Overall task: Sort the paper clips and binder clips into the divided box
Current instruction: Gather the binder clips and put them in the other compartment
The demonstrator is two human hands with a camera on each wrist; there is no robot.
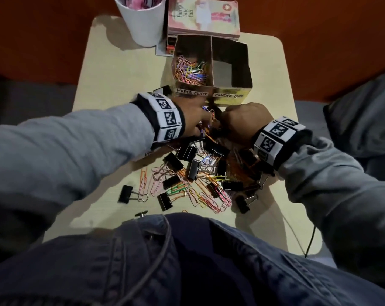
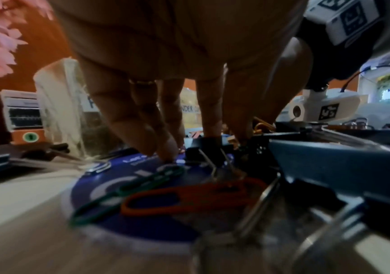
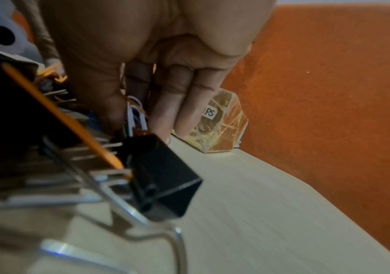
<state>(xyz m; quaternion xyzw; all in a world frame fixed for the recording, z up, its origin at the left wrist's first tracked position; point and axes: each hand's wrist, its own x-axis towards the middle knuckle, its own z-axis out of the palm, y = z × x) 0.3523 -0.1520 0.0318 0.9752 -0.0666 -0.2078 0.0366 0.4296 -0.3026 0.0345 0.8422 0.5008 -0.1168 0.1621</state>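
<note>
Both hands worked at the pile's twelve o'clock edge: the right hand (image 3: 128, 77) pinched paper clips (image 3: 135, 115); the left hand's (image 2: 165, 77) grip was unclear. Better to shake binder clips (image 1: 192, 168) loose first.

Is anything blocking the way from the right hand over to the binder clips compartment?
Nothing visible does. The right hand sits just in front of the divided box, whose binder clips compartment is open-topped and looks empty. Only the box's near wall, labelled BINDER CLIPS, must be cleared.

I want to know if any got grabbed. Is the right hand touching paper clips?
Touching. The right wrist view shows the right hand pinching a few paper clips between thumb and fingers.
</note>
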